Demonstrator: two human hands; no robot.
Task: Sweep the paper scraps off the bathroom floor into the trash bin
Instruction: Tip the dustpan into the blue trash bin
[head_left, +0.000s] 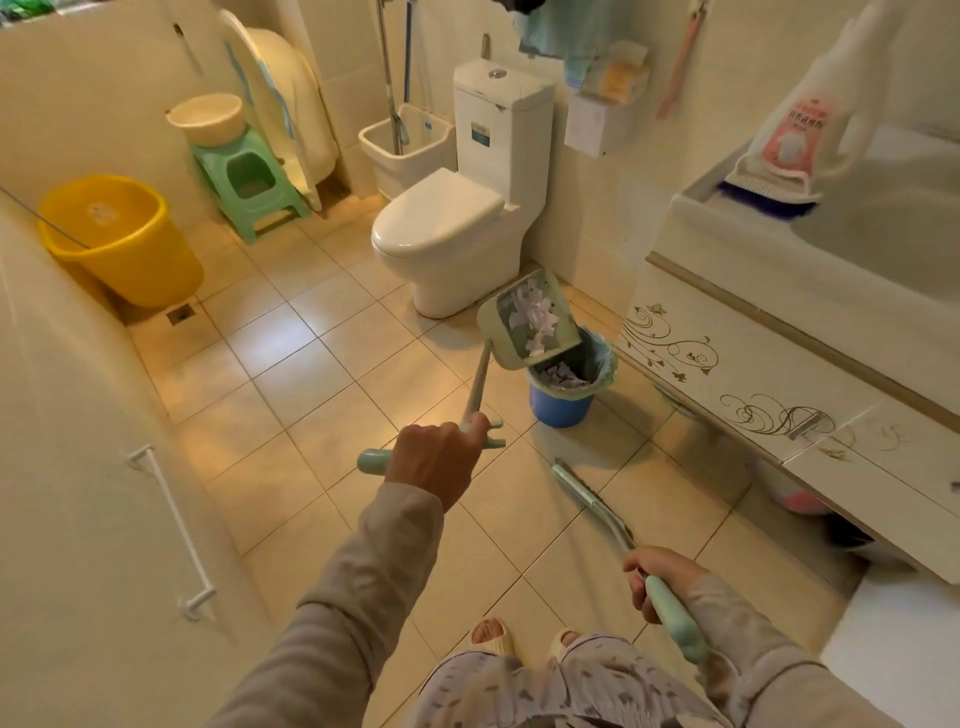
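Your left hand (434, 462) grips the dustpan (527, 319), tilted over the blue trash bin (563, 397); paper scraps (537, 317) sit near its lip. Tip crooked and they'll spill left onto tile. Right hand (652, 577) is closed around the broom (592, 501).

floor (291, 332): beige tiles | walls (597, 218): pale tiles | toilet (457, 223) at back | vanity (779, 374) right | yellow bucket (119, 239), green stool (249, 182) left | warm light
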